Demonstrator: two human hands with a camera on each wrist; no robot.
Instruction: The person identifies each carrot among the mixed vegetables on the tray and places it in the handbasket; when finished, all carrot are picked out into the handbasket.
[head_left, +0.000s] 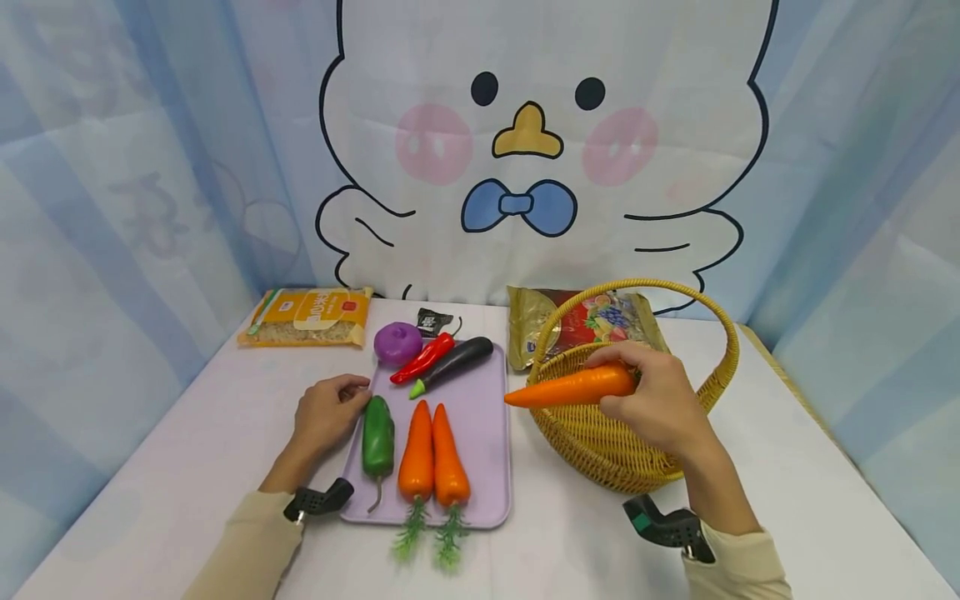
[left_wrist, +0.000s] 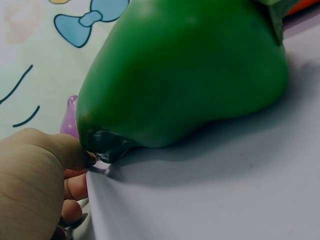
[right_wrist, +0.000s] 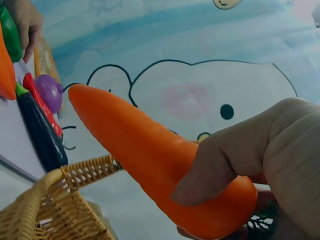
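My right hand (head_left: pixel 663 402) grips an orange carrot (head_left: pixel 570 387) by its thick end, over the yellow wicker basket (head_left: pixel 626 479). In the right wrist view the thumb lies along the carrot (right_wrist: pixel 150 150), its tip pointing away, and a bit of green top shows behind the hand. My left hand (head_left: pixel 326 414) pinches the left rim of the lilac tray (head_left: pixel 486 450), beside a green pepper (head_left: pixel 378 442). Two more carrots (head_left: pixel 417 458) lie side by side on the tray, leafy tops over its front edge. Toward its back are a black eggplant (head_left: pixel 461 357) and a red chili (head_left: pixel 423 360).
A purple onion (head_left: pixel 398 342) sits at the tray's back left corner, with a small black packet (head_left: pixel 433 323) behind. An orange bag (head_left: pixel 311 318) lies at the back left. Behind the basket with its tall handle (head_left: pixel 723 379) is a gold and red bag (head_left: pixel 528 325). Curtains surround the table.
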